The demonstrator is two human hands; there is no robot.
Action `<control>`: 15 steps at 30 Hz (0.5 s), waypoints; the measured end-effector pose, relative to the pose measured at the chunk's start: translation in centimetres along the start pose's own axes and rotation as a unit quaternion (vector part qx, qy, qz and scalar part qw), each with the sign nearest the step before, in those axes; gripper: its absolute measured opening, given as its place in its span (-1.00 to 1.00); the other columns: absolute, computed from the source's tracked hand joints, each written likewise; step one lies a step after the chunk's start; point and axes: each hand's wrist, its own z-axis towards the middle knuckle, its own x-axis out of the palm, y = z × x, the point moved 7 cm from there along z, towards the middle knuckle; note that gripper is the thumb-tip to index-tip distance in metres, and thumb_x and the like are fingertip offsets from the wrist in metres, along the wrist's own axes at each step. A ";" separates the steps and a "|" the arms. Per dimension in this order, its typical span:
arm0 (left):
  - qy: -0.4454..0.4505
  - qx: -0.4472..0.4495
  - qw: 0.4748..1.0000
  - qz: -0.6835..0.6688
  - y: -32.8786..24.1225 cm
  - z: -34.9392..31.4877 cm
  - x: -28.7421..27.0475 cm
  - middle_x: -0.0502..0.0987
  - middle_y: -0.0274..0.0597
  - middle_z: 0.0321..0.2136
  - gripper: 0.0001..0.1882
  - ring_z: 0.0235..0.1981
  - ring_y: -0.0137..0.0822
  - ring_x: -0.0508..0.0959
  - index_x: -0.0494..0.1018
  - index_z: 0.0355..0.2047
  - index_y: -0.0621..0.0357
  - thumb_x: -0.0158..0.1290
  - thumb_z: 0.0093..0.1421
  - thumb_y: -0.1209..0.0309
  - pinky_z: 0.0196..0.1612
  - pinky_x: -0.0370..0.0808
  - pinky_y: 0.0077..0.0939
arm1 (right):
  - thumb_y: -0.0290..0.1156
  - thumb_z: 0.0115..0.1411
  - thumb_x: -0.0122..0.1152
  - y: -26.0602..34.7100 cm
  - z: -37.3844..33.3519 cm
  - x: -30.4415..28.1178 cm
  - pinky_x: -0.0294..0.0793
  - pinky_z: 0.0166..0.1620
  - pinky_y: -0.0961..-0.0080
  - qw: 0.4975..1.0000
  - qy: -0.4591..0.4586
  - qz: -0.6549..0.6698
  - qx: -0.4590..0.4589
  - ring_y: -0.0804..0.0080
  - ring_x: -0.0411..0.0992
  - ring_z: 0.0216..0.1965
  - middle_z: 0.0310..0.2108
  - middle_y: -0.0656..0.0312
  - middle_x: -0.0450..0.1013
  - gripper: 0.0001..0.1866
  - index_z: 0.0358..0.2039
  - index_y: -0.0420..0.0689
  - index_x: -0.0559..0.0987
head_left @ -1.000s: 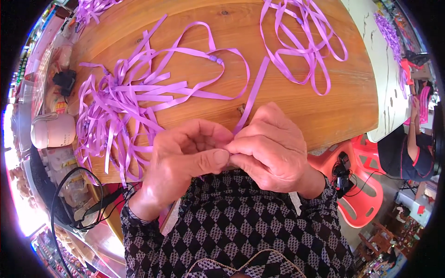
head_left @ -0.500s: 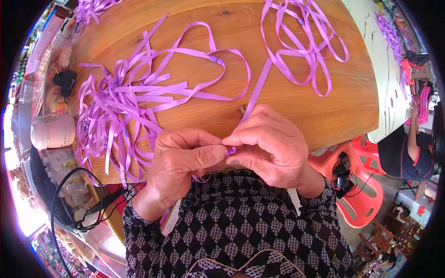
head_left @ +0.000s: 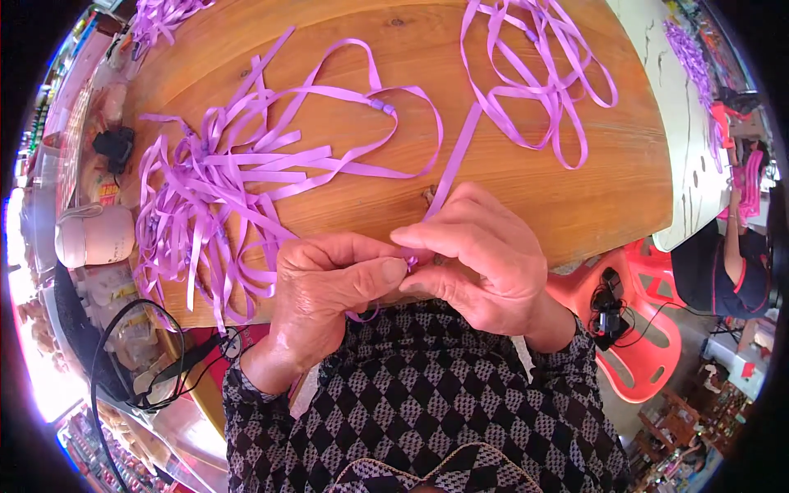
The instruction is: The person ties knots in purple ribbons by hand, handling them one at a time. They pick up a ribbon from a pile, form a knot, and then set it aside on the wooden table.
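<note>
Both hands are meeting at the near edge of the wooden table (head_left: pixel 575 189). The left hand (head_left: pixel 329 283) and right hand (head_left: pixel 481 259) are pinching the end of a purple ribbon (head_left: pixel 450 168), which is running lengthwise away from the fingers, up across the table toward a looped pile (head_left: pixel 542 82).

Smooth, faintly glossy purple ribbon (head_left: pixel 448 168) — thin satin-like strips — lies on a varnished wooden tabletop (head_left: pixel 575 197); the red chair (head_left: pixel 649 329) looks like shiny plastic.

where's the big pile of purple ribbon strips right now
In the head view, the pile of ribbon strips lies on the wooden table, left side, just beyond the left hand.
</note>
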 end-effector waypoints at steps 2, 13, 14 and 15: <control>0.007 -0.006 1.000 -0.006 0.0 -0.1 0.1 0.53 -0.32 -0.61 -0.85 -0.67 -0.66 0.34 0.54 -0.45 0.27 0.20 -0.02 0.45 -0.63 0.18 -0.80 | -0.45 -0.24 0.38 0.0 0.1 0.2 0.28 -0.47 0.50 1.000 0.016 -0.006 -0.004 0.35 0.33 -0.52 -0.52 0.20 0.43 -0.68 -0.40 -0.25 0.55; 0.033 -0.007 0.999 0.026 -0.7 -0.3 0.9 0.54 -0.29 -0.54 -0.87 -0.55 -0.60 0.45 0.52 -0.42 0.34 0.12 0.06 0.50 -0.49 0.35 -0.79 | -0.53 -0.30 0.37 0.8 -0.4 -0.3 0.27 -0.53 0.53 0.997 -0.007 -0.053 -0.057 0.38 0.32 -0.56 -0.59 0.23 0.44 -0.74 -0.50 -0.25 0.55; 0.034 -0.007 0.999 0.026 -0.6 -0.3 1.1 0.54 -0.29 -0.54 -0.87 -0.55 -0.60 0.45 0.52 -0.42 0.34 0.12 0.06 0.50 -0.49 0.35 -0.79 | -0.56 -0.30 0.36 0.9 -0.4 -0.3 0.27 -0.53 0.53 0.996 -0.006 -0.070 -0.062 0.38 0.32 -0.56 -0.59 0.23 0.43 -0.76 -0.51 -0.25 0.55; 0.001 0.013 0.999 0.034 -0.8 -0.3 1.1 0.52 -0.28 -0.60 -0.85 -0.62 -0.58 0.41 0.51 -0.46 0.33 0.16 -0.01 0.47 -0.56 0.30 -0.76 | -0.56 -0.30 0.36 0.8 -0.4 -0.3 0.27 -0.53 0.53 0.996 -0.007 -0.071 -0.061 0.38 0.32 -0.56 -0.59 0.23 0.43 -0.76 -0.51 -0.25 0.55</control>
